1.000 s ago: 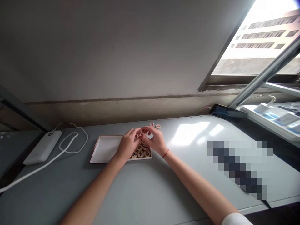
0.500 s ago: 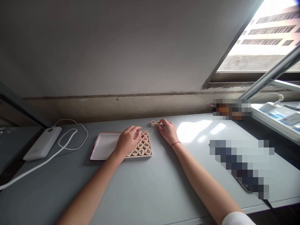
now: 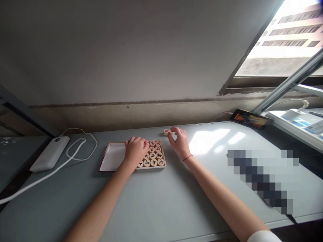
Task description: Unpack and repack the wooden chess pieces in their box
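A shallow box (image 3: 151, 168) on the grey desk holds rows of round xiangqi pieces (image 3: 152, 155) marked with red and black characters. Against its left side lies the white inside of the lid (image 3: 113, 158). My left hand (image 3: 136, 149) is over the left part of the box, fingers curled down; what lies beneath them is hidden. Beyond the box's far right corner, my right hand (image 3: 180, 143) pinches a xiangqi piece (image 3: 170, 131) between thumb and forefinger, mostly covered by the fingers. Another xiangqi piece (image 3: 166, 132) sits on the desk just left of it.
A white power bank (image 3: 49, 154) with a looped white cable (image 3: 58, 169) lies at the left. A phone (image 3: 251, 119) with a lit screen leans at the back right. A blurred-out dark object (image 3: 259, 181) lies on the right of the desk (image 3: 151, 205). The wall closes off the back.
My left hand has shifted slightly left and its fingers have curled down, uncovering more red pieces. My right hand has tilted, its thumb and forefinger still at the piece. The view has shifted slightly.
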A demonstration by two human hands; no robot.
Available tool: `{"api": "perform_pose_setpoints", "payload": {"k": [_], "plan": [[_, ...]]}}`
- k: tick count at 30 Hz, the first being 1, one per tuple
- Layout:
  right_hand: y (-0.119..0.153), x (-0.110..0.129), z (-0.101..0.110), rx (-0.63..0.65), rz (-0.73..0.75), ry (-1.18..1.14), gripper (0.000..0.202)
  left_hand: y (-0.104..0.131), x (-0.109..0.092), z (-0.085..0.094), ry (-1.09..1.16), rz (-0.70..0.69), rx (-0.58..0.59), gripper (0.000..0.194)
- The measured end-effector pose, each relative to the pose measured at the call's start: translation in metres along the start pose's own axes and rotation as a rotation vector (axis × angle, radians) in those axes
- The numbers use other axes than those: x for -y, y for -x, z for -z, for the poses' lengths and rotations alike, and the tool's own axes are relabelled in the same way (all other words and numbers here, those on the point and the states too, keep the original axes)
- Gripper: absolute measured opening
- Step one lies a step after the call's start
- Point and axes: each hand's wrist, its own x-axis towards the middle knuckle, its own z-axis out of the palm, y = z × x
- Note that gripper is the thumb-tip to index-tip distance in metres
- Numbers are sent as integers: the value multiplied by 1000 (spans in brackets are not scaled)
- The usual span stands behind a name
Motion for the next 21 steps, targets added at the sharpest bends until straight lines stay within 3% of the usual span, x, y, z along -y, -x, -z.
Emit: {"api": "perform_pose_setpoints", "payload": {"k": [5,13,17,21], "plan": [[19,35,1,263,-90,-165,24,1,-8,-6,13,28,76,44],[23,36,-1,227,-92,-200,24,-1,-13,-6,131,61,108,31],[22,38,2,111,95,-219,17,-1,-16,-3,201,66,1,18],[26,44,5,112,331,-271,25,2,-23,2,476,90,-85,15]]}}
